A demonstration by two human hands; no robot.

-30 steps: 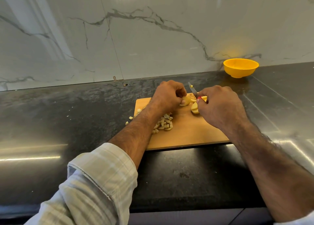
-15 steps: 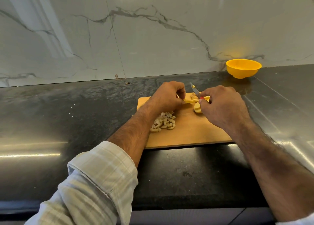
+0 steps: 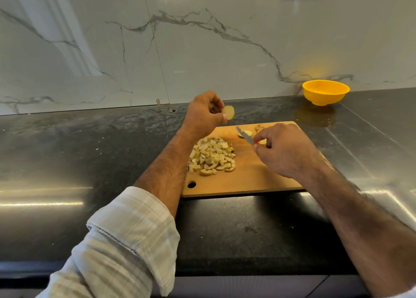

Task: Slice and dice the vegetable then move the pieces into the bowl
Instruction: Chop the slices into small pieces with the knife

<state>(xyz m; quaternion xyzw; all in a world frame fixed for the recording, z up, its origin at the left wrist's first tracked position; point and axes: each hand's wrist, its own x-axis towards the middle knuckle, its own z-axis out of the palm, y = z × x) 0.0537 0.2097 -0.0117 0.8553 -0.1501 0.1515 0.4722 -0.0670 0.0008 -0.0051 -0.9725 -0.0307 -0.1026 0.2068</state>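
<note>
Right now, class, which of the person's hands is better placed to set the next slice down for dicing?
Left. The left hand already pinches a round slice above the cutting board's far edge, while the right hand grips the knife.

The near right part of the cutting board [image 3: 258, 180] lies bare, while its left middle is taken up by the pile of diced pieces [image 3: 212, 157], and a few slices [image 3: 244, 133] sit at the far edge under the knife [image 3: 245, 136] held by the right hand [image 3: 286, 150]. The left hand [image 3: 202, 113] is raised over the board's far left corner, pinching a slice [image 3: 229, 112]. From the board's far right corner to the yellow bowl [image 3: 325, 92], only dark countertop [image 3: 90, 151] shows, and the counter left of the board is likewise open.
</note>
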